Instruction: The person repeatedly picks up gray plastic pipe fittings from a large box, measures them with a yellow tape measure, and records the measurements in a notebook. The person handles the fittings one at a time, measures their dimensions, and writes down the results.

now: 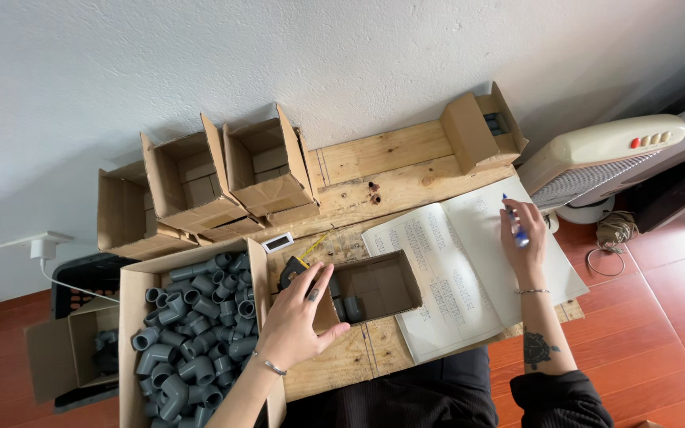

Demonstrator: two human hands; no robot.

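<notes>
My left hand (299, 317) rests on the left wall of a small open cardboard box (400, 279) that holds a couple of grey pipe fittings (346, 305). The fingers are spread along the box's edge, gripping it. My right hand (523, 238) holds a blue pen (514, 224) over the right page of an open ruled notebook (438, 277). The notebook's left page carries columns of handwriting. A large carton (130, 285) full of grey plastic pipe elbows (196, 333) stands left of my left hand.
Three empty open cardboard boxes (200, 186) stand at the back of the wooden table (390, 170), another box (485, 127) at the back right. A tape measure (291, 271) and small white device (277, 242) lie nearby. A fan (604, 154) stands right; a box (73, 349) sits on the floor left.
</notes>
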